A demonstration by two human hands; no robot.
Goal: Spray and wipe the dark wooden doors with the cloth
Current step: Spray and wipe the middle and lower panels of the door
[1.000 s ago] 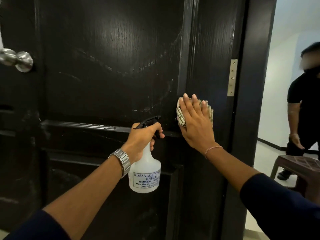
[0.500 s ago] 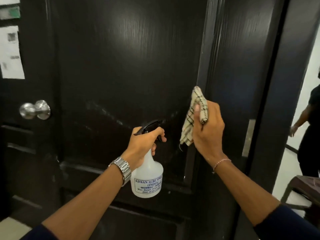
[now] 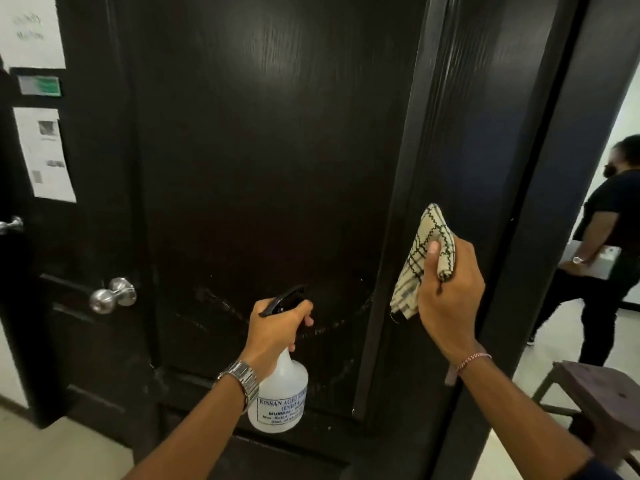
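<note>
The left hand [image 3: 277, 327] grips the spray bottle [image 3: 280, 393] by its thin neck; it looks light and hard. Right of the bottle, the right hand [image 3: 450, 292] pinches the soft, floppy cloth [image 3: 424, 251]. Behind the bottle, the door [image 3: 270, 168] has raised edges and lots of room above.

Pale floor [image 3: 519, 348] under my feet; brown stool [image 3: 602, 393] stands on it at right, another person [image 3: 602, 258] walks on it beyond stool, near doorway
</note>
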